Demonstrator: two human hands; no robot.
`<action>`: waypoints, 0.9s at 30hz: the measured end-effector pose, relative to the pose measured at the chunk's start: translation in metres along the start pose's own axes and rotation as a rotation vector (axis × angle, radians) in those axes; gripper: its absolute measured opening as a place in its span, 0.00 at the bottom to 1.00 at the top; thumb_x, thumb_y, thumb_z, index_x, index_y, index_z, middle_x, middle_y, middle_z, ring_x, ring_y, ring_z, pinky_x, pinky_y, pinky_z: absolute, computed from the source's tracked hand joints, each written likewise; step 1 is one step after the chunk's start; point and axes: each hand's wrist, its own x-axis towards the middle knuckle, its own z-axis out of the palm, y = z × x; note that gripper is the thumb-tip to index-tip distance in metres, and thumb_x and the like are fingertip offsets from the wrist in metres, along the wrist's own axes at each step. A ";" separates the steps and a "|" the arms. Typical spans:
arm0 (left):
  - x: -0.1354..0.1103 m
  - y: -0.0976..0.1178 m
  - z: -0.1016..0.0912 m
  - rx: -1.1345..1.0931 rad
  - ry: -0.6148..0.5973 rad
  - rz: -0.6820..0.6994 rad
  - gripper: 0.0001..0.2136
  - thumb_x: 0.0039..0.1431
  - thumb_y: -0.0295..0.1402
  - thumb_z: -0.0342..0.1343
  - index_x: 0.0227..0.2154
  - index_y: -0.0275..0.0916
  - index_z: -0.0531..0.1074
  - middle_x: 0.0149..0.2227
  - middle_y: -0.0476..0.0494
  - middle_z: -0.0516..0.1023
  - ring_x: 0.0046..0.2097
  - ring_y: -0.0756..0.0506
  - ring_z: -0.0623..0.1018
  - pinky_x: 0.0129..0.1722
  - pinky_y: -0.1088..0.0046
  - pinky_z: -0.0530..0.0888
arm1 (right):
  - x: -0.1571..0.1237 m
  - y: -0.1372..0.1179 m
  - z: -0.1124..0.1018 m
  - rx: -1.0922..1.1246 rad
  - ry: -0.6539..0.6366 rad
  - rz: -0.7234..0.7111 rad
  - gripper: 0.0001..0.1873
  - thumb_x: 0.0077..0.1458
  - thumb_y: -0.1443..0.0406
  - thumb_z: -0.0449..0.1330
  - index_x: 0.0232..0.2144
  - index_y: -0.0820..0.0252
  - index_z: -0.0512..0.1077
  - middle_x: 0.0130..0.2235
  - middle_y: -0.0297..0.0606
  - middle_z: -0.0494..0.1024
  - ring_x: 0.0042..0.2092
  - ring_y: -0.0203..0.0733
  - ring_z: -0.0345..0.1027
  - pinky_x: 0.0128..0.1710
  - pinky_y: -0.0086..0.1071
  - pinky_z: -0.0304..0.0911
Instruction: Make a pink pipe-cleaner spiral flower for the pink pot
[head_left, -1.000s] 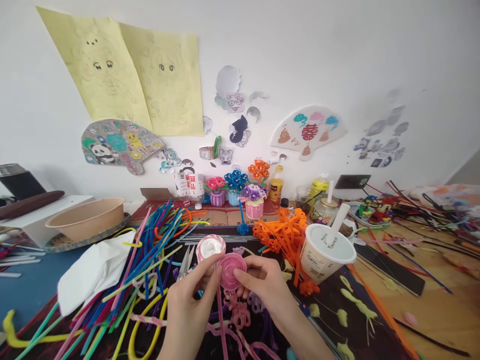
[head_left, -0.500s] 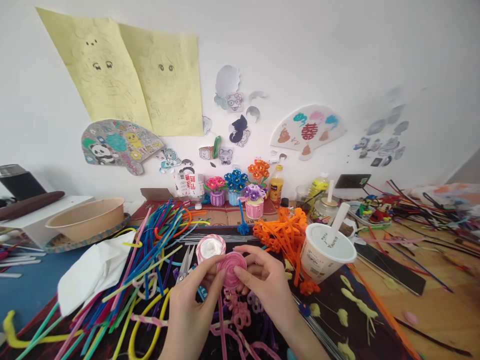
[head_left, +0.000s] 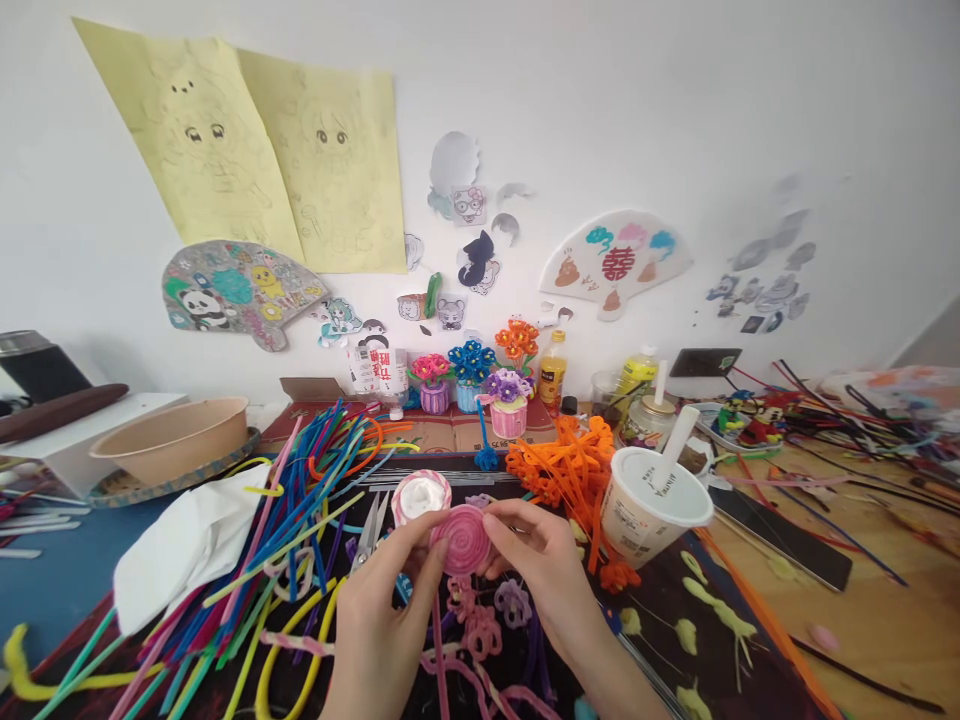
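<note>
Between my two hands is a flat pink pipe-cleaner spiral [head_left: 460, 541], its face turned toward me and a loose pink tail hanging down. My left hand [head_left: 391, 600] pinches its left edge between thumb and fingers. On the right edge, my right hand [head_left: 536, 560] grips it with thumb and fingertips. Just behind stands a small pink-and-white pipe-cleaner pot [head_left: 421, 497] with white stuffing inside. Scissors [head_left: 369, 530] lie left of the pot, partly hidden by my left hand. Below the spiral are pink pipe-cleaner flowers [head_left: 480, 628] and a purple flower [head_left: 513, 603].
Many coloured pipe cleaners [head_left: 277, 560] and a white cloth-like piece [head_left: 187, 550] spread on the left. Orange pipe-cleaner pieces [head_left: 562, 465] and a lidded cup with a straw [head_left: 652, 500] stand right. Finished flower pots [head_left: 510, 415] and a juice bottle [head_left: 553, 372] line the back.
My right thumb has slid from the spiral's face to its upper right edge, so more of the coil shows. The spiral has shifted slightly left.
</note>
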 end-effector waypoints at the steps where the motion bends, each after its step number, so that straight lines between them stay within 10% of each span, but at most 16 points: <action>1: 0.000 0.000 0.000 0.007 0.001 0.008 0.11 0.60 0.31 0.57 0.45 0.49 0.72 0.35 0.57 0.80 0.32 0.55 0.78 0.34 0.86 0.72 | 0.000 0.001 0.000 0.007 -0.003 0.006 0.15 0.45 0.56 0.70 0.29 0.62 0.78 0.25 0.34 0.79 0.20 0.34 0.71 0.20 0.26 0.70; 27: 0.002 0.004 -0.002 0.009 -0.040 0.002 0.12 0.59 0.32 0.55 0.46 0.42 0.72 0.34 0.50 0.80 0.30 0.50 0.79 0.33 0.79 0.75 | -0.001 -0.002 -0.004 -0.027 -0.050 -0.050 0.11 0.46 0.61 0.71 0.31 0.61 0.78 0.27 0.34 0.79 0.25 0.34 0.71 0.26 0.26 0.70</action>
